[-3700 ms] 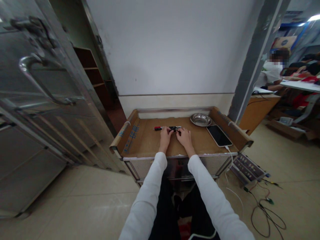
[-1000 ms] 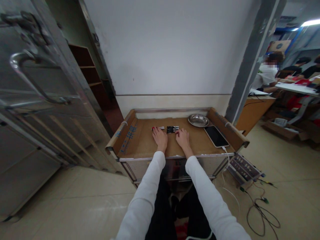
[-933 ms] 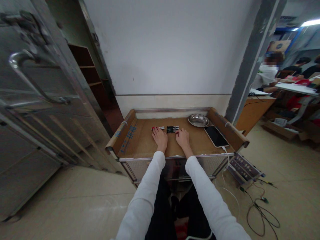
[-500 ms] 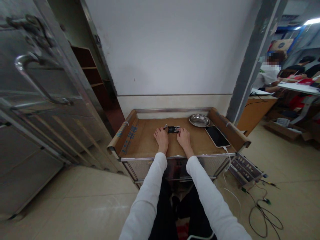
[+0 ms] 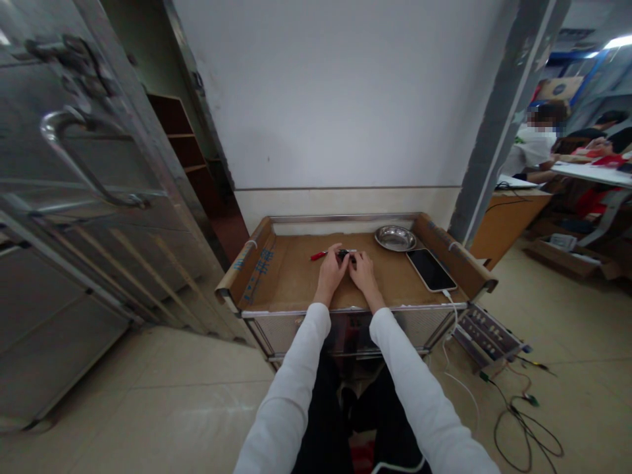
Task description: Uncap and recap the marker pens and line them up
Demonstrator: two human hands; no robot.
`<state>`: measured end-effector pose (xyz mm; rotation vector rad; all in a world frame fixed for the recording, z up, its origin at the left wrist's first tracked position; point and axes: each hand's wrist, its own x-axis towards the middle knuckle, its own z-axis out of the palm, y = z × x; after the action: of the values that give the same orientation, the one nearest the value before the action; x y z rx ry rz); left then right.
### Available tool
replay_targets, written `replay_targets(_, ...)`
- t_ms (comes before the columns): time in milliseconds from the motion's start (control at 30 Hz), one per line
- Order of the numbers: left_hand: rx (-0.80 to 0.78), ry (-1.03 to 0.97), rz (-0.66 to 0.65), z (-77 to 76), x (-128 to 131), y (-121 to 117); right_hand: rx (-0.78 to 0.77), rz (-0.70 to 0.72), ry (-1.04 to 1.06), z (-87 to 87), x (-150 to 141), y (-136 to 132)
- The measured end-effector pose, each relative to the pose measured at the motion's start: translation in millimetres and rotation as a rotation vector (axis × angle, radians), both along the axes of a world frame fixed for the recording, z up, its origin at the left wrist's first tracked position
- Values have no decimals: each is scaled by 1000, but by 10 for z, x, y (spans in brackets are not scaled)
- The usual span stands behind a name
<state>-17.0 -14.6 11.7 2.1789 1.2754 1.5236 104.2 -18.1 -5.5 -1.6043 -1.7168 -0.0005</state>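
My left hand (image 5: 330, 268) is closed on a red-capped pen (image 5: 318, 255), whose red end sticks out to the left just above the cardboard. My right hand (image 5: 362, 270) is right beside it, its fingertips pinched on a small bunch of black pens (image 5: 342, 253) lying between the two hands. The hands nearly touch and hide most of the black pens. All this is on the cardboard-lined top of a metal cart (image 5: 276, 276), slightly behind its middle.
A steel bowl (image 5: 395, 237) stands at the cart's back right, with a phone (image 5: 431, 268) in front of it on a white cable. A metal door (image 5: 83, 197) stands to the left. Cables (image 5: 523, 421) lie on the floor at the right. People sit at a table at the far right.
My left hand, flat beside the red pen a second ago, has closed on it and moved right to the black pens. My right hand has stayed put.
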Motion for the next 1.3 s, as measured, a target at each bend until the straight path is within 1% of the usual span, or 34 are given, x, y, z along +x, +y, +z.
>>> replay_targets(133,0,-49,69,-6,-9,18,16,119,46,-13,-6,17)
replay_targets(233,0,-89,109,-5,-17,28,25,166,86,-18,-4,25)
replay_targets(433,-48,-200,182,17,-50,18,25,174,139,-23,1,36)
replay_targets(567,-47,-267,223,16,-75,20,19,183,150,-17,4,32)
replay_targets(767,-50,-301,215,20,-82,29,17,213,172,10,13,3)
replay_targets(967,-60,-323,220,29,-82,24,27,206,130,36,10,-21)
replay_targets(1033,-58,-356,226,26,-90,30,24,156,94,32,20,-26)
replay_targets(1100,-65,-386,221,15,-101,44,13,51,58,23,37,-30)
replay_targets(1167,-94,-380,176,-3,-109,62,9,-62,34,14,54,-35)
replay_targets(1233,-133,-299,78,-27,-106,78,12,-144,22,9,63,-44)
replay_targets(1300,-159,-147,-21,-49,-93,89,13,-198,16,13,64,-56)
